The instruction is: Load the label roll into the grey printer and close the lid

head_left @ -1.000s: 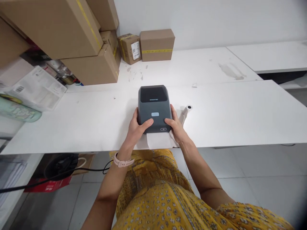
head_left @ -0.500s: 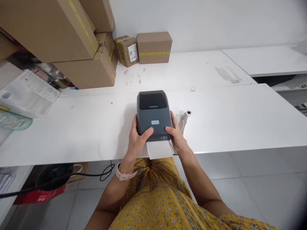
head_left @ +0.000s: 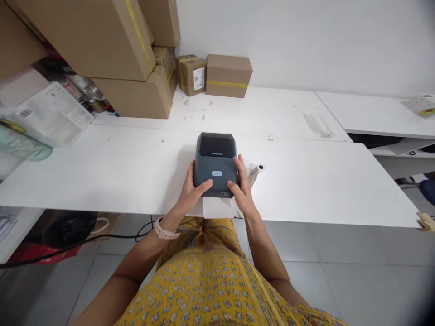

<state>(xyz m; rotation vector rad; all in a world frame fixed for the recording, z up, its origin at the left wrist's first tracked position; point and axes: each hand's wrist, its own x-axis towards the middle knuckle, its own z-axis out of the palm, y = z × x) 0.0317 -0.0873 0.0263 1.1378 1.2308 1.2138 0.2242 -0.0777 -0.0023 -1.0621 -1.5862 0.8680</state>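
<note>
Near the front edge [head_left: 306, 222], printer [head_left: 216, 163] clasped between left hand [head_left: 192, 188] and right hand [head_left: 243, 188], tabletop [head_left: 326, 181] either side.

The person wears a loose garment of yellow fabric [head_left: 210, 280], and it is covered with small flowers in white and grey, set in rows. A greyish patterned band, made of narrow stripes, runs down along one side of it. The cloth has gathered folds near the waist. On the left wrist there is a pale pink watch strap [head_left: 165, 232], which has small holes in it.
</note>
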